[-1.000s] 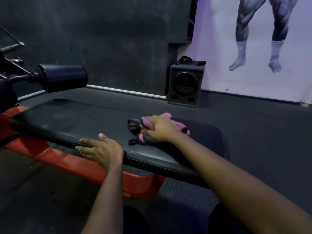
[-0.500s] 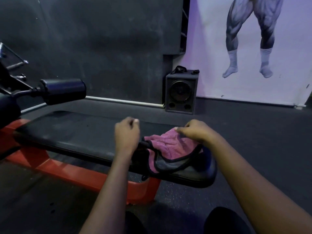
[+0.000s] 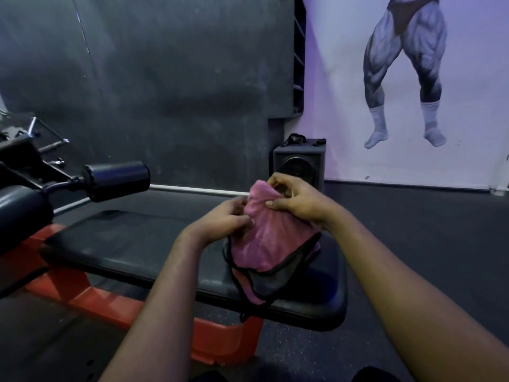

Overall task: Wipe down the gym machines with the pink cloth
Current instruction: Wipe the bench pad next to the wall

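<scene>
The pink cloth, edged in black with a grey underside, hangs bunched above the right end of the black padded bench. My right hand pinches its upper edge. My left hand grips the cloth's left side just below. The cloth's lower folds drape down onto the bench pad near its right end.
The bench sits on an orange-red frame. A black roller pad on a metal arm sticks out at the left. A black speaker stands on the floor by the dark wall, beside a wall poster.
Both hands lifted the cloth off the bench pad and bunched it between them. A second ago the left hand lay flat on the bench edge and the right pressed the cloth down.
</scene>
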Demonstrator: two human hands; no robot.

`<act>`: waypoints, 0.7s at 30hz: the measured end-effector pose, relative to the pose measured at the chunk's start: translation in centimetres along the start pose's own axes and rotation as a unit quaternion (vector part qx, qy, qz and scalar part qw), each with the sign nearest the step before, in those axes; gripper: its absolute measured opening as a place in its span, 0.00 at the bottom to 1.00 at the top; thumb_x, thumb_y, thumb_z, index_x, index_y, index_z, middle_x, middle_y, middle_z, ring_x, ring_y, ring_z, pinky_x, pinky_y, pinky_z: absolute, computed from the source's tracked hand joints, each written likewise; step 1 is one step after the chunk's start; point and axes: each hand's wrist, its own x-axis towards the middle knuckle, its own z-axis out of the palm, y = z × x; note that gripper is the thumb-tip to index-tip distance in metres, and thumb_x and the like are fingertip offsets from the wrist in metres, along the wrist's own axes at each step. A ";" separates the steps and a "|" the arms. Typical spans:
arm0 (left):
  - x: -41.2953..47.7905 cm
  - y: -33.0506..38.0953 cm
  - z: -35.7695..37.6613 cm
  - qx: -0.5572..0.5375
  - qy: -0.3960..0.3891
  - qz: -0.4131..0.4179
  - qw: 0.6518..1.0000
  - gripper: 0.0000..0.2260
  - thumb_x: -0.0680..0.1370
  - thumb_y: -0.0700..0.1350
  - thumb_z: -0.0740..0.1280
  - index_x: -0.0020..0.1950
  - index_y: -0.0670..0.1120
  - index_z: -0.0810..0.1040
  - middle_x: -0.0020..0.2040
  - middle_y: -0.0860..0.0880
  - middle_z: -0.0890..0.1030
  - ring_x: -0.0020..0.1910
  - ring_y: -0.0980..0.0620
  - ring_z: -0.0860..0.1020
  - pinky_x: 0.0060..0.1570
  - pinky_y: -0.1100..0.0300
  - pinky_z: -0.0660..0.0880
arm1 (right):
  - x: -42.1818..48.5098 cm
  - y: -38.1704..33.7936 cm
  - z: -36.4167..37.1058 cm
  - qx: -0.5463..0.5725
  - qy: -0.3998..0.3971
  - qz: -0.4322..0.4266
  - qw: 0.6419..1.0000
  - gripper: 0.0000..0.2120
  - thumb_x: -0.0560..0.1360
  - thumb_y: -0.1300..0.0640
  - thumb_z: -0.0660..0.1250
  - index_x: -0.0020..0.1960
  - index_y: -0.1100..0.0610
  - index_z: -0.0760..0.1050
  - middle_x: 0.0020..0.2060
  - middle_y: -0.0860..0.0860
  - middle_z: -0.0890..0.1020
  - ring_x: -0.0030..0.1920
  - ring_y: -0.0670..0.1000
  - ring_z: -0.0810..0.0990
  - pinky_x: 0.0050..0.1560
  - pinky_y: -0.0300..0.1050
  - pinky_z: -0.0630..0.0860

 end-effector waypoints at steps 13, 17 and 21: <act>-0.3 7.4 -3.4 0.048 0.110 0.062 0.991 0.12 0.71 0.38 0.65 0.52 0.47 0.77 0.51 0.47 0.79 0.45 0.48 0.79 0.37 0.57 0.76 | 2.0 -4.8 -3.7 -0.088 -0.087 -0.025 0.992 0.01 0.80 0.58 0.70 0.50 0.54 0.80 0.45 0.46 0.83 0.47 0.44 0.80 0.54 0.42 0.75; 0.3 6.9 -2.7 -0.043 0.021 0.089 0.995 0.33 0.59 0.33 0.58 0.64 0.47 0.74 0.52 0.42 0.79 0.46 0.47 0.75 0.40 0.59 0.71 | 2.8 -6.6 -4.9 -0.099 -0.126 -0.097 0.982 0.08 0.81 0.64 0.67 0.58 0.58 0.80 0.51 0.48 0.83 0.52 0.41 0.79 0.59 0.34 0.73; 0.1 4.6 -2.7 0.060 -0.010 0.025 0.998 0.18 0.72 0.29 0.61 0.53 0.48 0.81 0.38 0.51 0.80 0.38 0.53 0.76 0.37 0.66 0.71 | 3.4 -7.2 -6.7 -0.080 -0.102 -0.112 0.985 0.06 0.81 0.65 0.67 0.54 0.57 0.81 0.49 0.49 0.83 0.50 0.43 0.79 0.57 0.37 0.75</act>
